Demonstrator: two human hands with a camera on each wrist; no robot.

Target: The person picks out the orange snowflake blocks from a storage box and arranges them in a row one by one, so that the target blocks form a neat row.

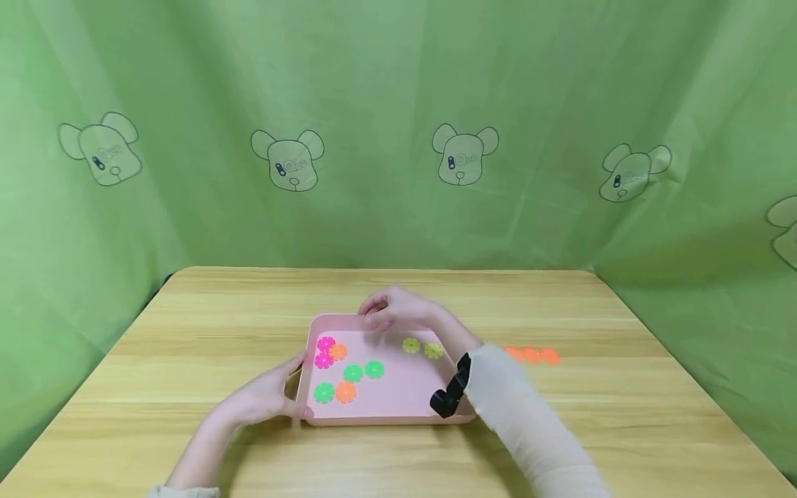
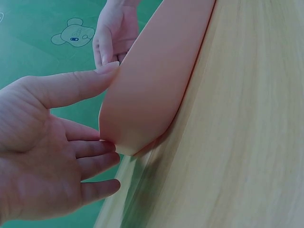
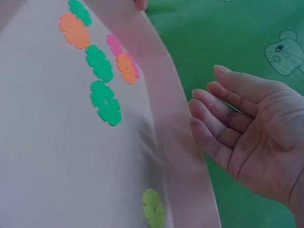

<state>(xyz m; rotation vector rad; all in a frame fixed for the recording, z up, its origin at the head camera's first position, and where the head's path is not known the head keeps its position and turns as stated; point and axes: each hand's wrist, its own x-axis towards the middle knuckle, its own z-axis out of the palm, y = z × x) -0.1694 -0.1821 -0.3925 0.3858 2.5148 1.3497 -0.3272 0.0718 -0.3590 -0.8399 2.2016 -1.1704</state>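
A shallow pink tray [image 1: 398,401] lies on the table, with notched plastic snowflake discs inside: pink [image 1: 324,360], orange [image 1: 345,392], green [image 1: 374,369] and yellow-green [image 1: 411,345]. My left hand [image 1: 264,395] is at the tray's left end. Its thumb and fingers are spread and touch the outer wall around the corner, as the left wrist view [image 2: 47,142] shows. My right hand [image 1: 398,309] is by the far rim, its fingers loosely bent with nothing between them. In the right wrist view, the fingertips of that hand [image 3: 256,128] are beside the rim; contact is unclear.
Several orange discs [image 1: 532,355] lie on the wooden table [image 1: 623,429] to the right of the tray, partly hidden by my right forearm. A green curtain [image 1: 386,228] with mouse-head drawings hangs behind and at the sides. A black strap and device [image 1: 450,398] sit on my right wrist.
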